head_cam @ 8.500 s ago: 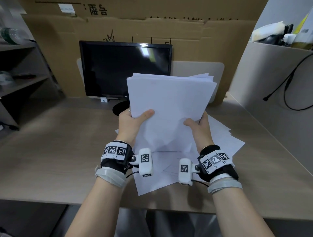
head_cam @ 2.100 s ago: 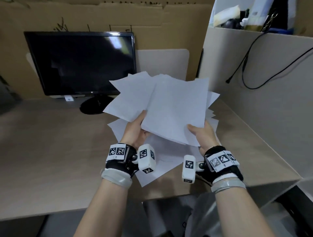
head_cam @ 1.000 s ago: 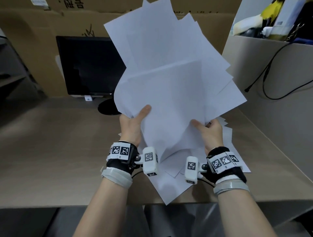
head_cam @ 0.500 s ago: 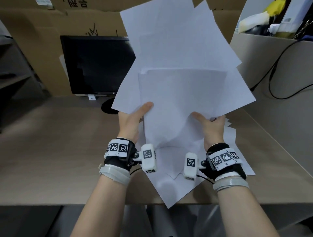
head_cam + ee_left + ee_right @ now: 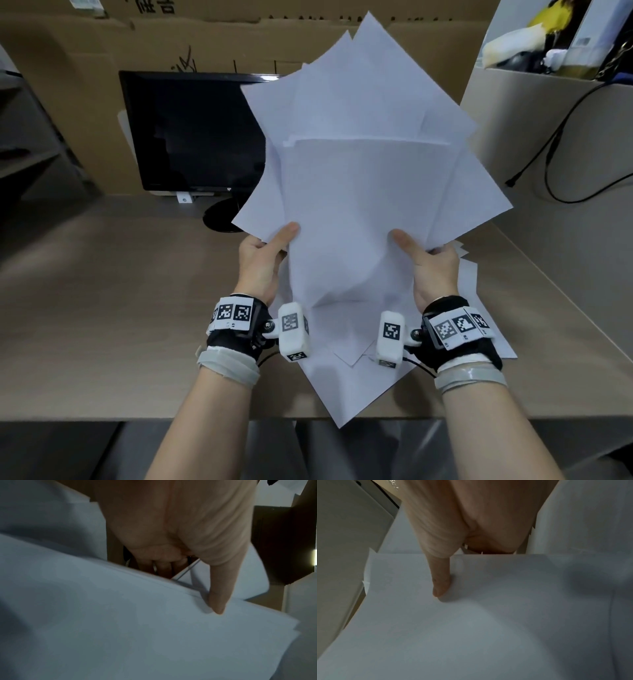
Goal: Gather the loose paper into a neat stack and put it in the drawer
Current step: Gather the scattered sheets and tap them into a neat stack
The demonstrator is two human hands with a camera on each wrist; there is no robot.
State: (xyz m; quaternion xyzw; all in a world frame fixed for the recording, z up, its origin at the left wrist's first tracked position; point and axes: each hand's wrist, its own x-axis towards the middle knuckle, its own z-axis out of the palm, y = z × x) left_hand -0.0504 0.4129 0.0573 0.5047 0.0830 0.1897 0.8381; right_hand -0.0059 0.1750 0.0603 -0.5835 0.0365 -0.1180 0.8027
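Note:
I hold a fanned, uneven bundle of white paper (image 5: 363, 178) upright above the desk, its sheets splayed at different angles. My left hand (image 5: 263, 255) grips the bundle's lower left edge, thumb on the front sheet (image 5: 137, 622) and fingers behind. My right hand (image 5: 428, 260) grips the lower right edge the same way, thumb pressed on the front sheet (image 5: 471, 615). More loose sheets (image 5: 349, 380) lie on the desk under my wrists, one corner hanging over the front edge. No drawer is in view.
A black monitor (image 5: 191, 133) on a round stand sits at the back of the wooden desk (image 5: 102, 308), with cardboard behind it. A grey partition (image 5: 548, 154) with a hanging black cable stands on the right. Shelves are at the far left.
Over the last second the bundle has stayed raised in both hands and shifted slightly; the sheets sit a little more centred. Two seconds ago it was held lower and flatter.

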